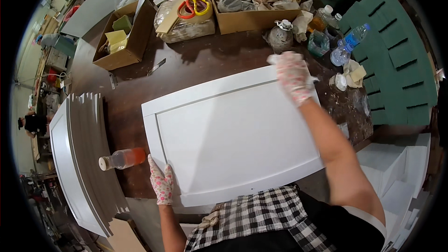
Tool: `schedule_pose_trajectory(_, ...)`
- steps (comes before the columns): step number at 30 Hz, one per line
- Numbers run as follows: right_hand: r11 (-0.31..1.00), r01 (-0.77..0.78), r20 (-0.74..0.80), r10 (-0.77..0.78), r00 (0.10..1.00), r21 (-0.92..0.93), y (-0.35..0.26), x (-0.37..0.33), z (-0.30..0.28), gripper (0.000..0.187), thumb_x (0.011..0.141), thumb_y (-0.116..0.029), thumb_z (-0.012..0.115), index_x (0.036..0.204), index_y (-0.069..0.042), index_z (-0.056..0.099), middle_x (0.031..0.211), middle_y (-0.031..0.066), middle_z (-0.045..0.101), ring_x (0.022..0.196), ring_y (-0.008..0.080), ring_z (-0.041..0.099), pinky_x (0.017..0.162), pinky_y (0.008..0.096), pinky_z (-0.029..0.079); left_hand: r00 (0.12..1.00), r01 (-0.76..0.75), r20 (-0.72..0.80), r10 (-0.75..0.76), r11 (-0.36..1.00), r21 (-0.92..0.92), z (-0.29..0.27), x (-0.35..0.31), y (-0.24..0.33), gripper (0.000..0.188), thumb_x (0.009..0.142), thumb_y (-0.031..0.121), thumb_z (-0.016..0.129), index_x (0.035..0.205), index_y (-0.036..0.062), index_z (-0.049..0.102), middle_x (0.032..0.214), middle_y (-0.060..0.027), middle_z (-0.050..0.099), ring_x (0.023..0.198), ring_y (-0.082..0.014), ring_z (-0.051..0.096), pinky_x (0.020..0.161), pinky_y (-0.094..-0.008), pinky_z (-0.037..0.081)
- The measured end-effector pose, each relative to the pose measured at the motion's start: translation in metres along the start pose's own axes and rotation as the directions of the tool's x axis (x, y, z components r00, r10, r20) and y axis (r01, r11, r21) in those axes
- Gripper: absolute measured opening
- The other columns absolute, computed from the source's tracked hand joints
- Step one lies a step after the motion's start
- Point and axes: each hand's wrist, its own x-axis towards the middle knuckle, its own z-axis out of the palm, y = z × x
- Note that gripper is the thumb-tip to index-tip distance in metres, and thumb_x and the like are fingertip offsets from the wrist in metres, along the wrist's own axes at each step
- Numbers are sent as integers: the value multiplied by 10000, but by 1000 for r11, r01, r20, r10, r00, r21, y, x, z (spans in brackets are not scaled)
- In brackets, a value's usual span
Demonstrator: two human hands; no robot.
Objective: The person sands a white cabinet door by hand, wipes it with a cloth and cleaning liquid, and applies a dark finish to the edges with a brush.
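A white framed panel [233, 135] lies on the dark brown table in front of me. My left hand [162, 184], in a flower-patterned glove, is at its lower left edge with the fingers stretched out and the thumb apart, touching the frame. At the far right corner my right hand [293, 77], also gloved and slightly blurred, presses a white cloth [275, 59] against the panel; only the cloth's ends show. A clear bottle with orange liquid [123, 158] lies on its side left of the panel.
Upright white panels [86, 158] stand stacked at left. Along the back are a small carton [126, 49], a wrapped bundle [170, 30] with scissors [193, 8], and a large carton of bags [256, 21]. Several bottles [343, 53] and green slotted panels [396, 56] occupy the right.
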Motion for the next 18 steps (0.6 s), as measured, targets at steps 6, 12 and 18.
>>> schedule_pose_trajectory(6,923,-372,103,362,927,103,96,1,13,187,895,-156,507,1010,-35,591,1098,134,558,1017,326,552,849,425,492,999,-33,-5,33,999,13,6,7,4,691,889,171,596,1451,-13,238,1388,-267,426,1226,-378,488,1009,-388,396)
schedule_pose_trajectory(12,999,-44,40,45,998,-13,90,-16,32,196,798,-101,561,986,-84,614,1062,84,558,1034,275,513,862,415,437,796,271,-227,-560,667,-694,1,8,-68,665,877,242,682,1409,45,335,1352,-105,475,1224,-227,475,1027,-340,384)
schedule_pose_trajectory(18,996,92,-9,-92,996,-14,98,-26,30,391,706,-143,637,1093,-97,605,1108,76,534,1095,257,470,923,398,411,832,-49,-431,-348,729,-683,-4,67,-58,1042,756,41,758,1511,153,48,1521,-68,214,1379,-253,274,1120,-389,302)
